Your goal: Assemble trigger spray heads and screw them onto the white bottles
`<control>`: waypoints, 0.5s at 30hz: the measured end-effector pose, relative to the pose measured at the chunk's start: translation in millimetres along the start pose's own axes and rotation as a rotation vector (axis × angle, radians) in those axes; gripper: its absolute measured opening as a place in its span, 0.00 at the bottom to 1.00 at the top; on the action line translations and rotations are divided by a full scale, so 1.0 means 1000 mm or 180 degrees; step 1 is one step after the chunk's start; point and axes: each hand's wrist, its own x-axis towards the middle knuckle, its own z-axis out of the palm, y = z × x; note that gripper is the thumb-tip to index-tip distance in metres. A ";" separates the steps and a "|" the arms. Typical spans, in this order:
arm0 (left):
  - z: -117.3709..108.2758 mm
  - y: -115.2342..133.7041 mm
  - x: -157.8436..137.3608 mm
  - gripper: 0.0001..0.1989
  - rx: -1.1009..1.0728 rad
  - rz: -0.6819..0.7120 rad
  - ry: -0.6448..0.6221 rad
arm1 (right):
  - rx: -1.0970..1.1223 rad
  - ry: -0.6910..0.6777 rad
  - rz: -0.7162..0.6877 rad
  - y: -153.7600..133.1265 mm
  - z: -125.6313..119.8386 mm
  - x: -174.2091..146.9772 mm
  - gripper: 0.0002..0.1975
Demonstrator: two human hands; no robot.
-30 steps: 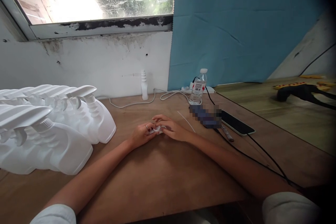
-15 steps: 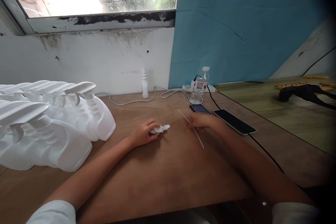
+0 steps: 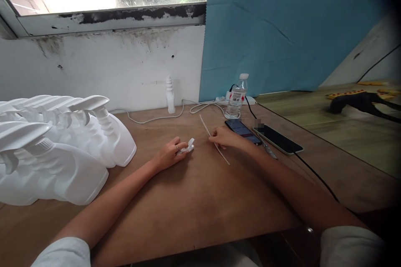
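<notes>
Over the tabletop, my left hand is closed on a small white plastic part, whose forked end sticks out past the fingertips. Its exact kind cannot be made out. My right hand pinches a thin white plastic tube near its middle, and both ends of the tube stand free, slanting from far left to near right. A narrow gap separates the tube from the white part. On the left stand several white spray bottles with trigger heads, packed side by side.
The brown table meets a white wall. A small white ribbed bottle stands at the back beside a pale cable. A water bottle, a dark phone and a second phone on a black cord lie to the right.
My right hand has moved left with the tube, closer to my left hand. The white part in my left hand has tilted so its free end points upward.
</notes>
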 end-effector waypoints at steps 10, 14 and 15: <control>0.000 0.002 -0.002 0.13 -0.0193 0.0126 -0.0065 | 0.3138 0.0344 -0.1487 -0.029 -0.005 -0.016 0.14; 0.004 0.005 -0.002 0.20 -0.0744 -0.0274 0.0070 | 0.3041 0.0472 -0.1895 -0.043 0.003 -0.028 0.13; 0.005 0.005 -0.002 0.23 -0.0856 -0.0336 0.0068 | 0.2982 0.0473 -0.1957 -0.046 0.005 -0.031 0.12</control>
